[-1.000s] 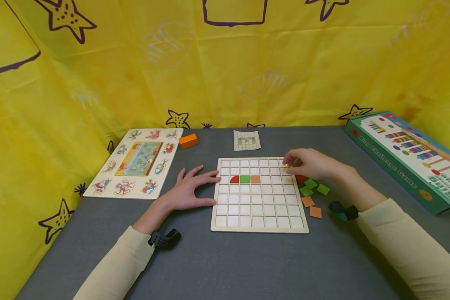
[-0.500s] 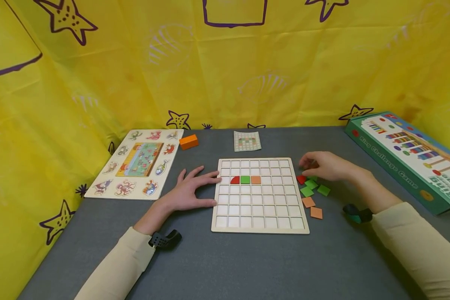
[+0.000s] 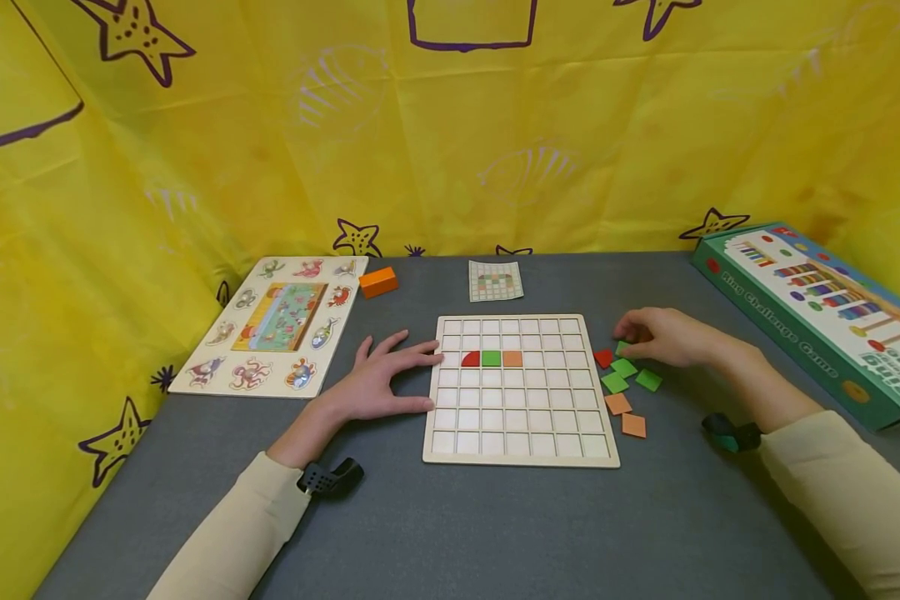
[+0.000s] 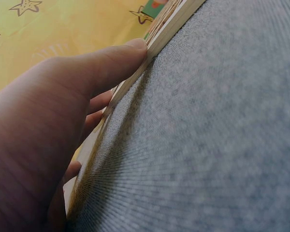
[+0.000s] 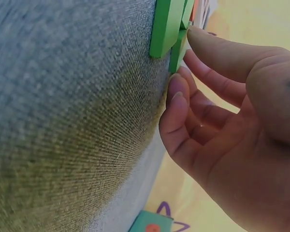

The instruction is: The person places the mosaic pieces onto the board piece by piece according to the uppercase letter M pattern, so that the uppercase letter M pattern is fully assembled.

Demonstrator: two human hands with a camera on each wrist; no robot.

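A square wooden grid board (image 3: pixel 521 423) lies on the grey table. In one row sit a red quarter-round piece (image 3: pixel 471 359), a green square tile (image 3: pixel 491 358) and an orange square tile (image 3: pixel 512 358). My left hand (image 3: pixel 378 382) rests with spread fingers against the board's left edge; the left wrist view shows the thumb (image 4: pixel 118 60) touching its side. Right of the board, my right hand (image 3: pixel 671 337) pinches a green tile (image 5: pixel 178 50) between thumb and fingers, beside another green tile (image 5: pixel 166 29). Loose near it are a red piece (image 3: pixel 603 358) and more green tiles (image 3: pixel 648 380).
Two orange tiles (image 3: pixel 633 425) lie below the green ones. Behind the board is a small pattern card (image 3: pixel 495 282). An orange block (image 3: pixel 378 282) and a sea-animal puzzle board (image 3: pixel 217 354) stand left; a green game box (image 3: pixel 802 333) lies right. A yellow cloth (image 3: pixel 450 150) hangs behind.
My right hand has moved right, from over the board's upper right corner to the loose tiles, and takes a green tile at its fingertips. My left hand stays in place.
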